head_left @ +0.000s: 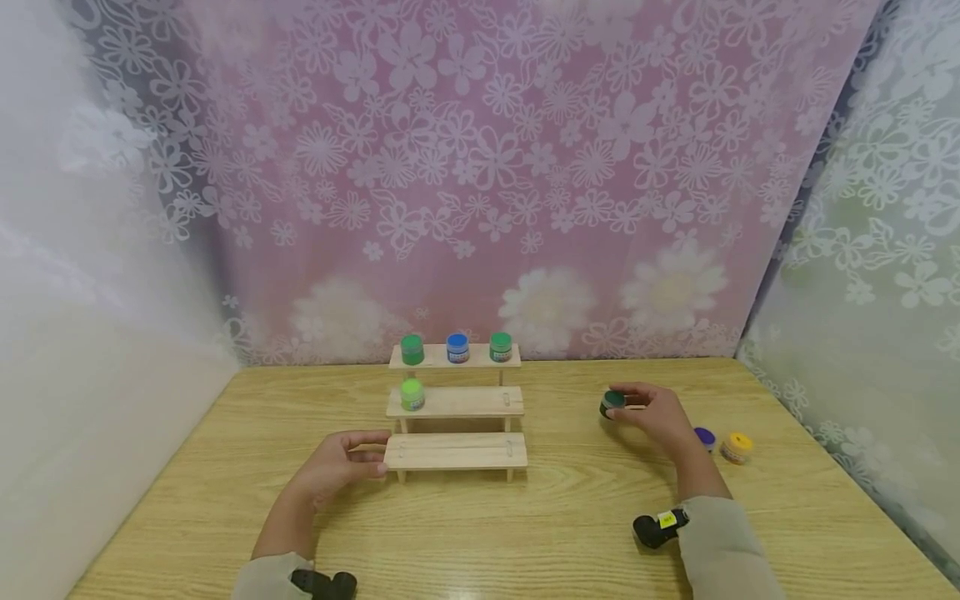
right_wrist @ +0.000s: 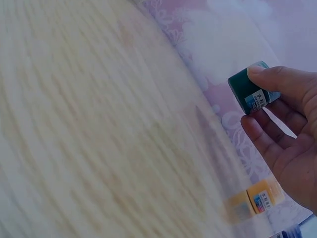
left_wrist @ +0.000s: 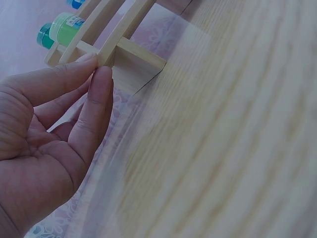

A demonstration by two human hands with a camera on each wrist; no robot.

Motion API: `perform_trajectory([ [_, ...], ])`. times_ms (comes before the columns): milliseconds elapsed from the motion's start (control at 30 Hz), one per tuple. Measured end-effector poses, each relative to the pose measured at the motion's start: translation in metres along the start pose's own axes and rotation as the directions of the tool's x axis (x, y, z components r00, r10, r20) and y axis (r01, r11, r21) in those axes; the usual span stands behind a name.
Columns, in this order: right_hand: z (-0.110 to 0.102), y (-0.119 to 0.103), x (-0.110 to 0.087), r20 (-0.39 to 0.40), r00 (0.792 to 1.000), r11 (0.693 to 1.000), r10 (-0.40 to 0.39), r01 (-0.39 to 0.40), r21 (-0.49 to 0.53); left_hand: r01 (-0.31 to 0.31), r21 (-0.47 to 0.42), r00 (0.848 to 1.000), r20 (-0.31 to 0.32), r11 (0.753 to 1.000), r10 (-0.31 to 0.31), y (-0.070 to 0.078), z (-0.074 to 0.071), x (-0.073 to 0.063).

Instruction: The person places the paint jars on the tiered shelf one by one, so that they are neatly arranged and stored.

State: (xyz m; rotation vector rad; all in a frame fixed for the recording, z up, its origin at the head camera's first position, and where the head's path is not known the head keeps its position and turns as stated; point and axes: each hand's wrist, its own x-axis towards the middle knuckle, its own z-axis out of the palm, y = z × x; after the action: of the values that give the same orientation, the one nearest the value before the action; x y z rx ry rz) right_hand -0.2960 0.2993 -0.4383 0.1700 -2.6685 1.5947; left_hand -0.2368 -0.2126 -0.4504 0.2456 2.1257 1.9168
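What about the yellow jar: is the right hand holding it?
No, in the head view the right hand grips the dark green jar, while the yellow jar stands on the table.

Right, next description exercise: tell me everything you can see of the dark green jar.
The dark green jar is short and round, apparently plastic, with a dark green top and a printed label on its side showing blue and white. The right hand pinches it by the sides. It looks roughly upright in the head view and seems raised off the tabletop, to the right of the wooden stand.
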Motion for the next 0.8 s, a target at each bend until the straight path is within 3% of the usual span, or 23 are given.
perform_trajectory([
  [367,0.007,-0.022,-0.009,0.049,0.996,0.995,-0.073,0.069,0.070,-0.024,0.004,1.000,0.016,1.000,0.024,0.004,-0.001,-0.002],
  [800,0.016,-0.041,-0.016,0.098,0.983,0.986,-0.154,0.147,0.076,-0.020,0.010,1.000,0.011,1.000,0.020,0.005,0.001,-0.002],
])
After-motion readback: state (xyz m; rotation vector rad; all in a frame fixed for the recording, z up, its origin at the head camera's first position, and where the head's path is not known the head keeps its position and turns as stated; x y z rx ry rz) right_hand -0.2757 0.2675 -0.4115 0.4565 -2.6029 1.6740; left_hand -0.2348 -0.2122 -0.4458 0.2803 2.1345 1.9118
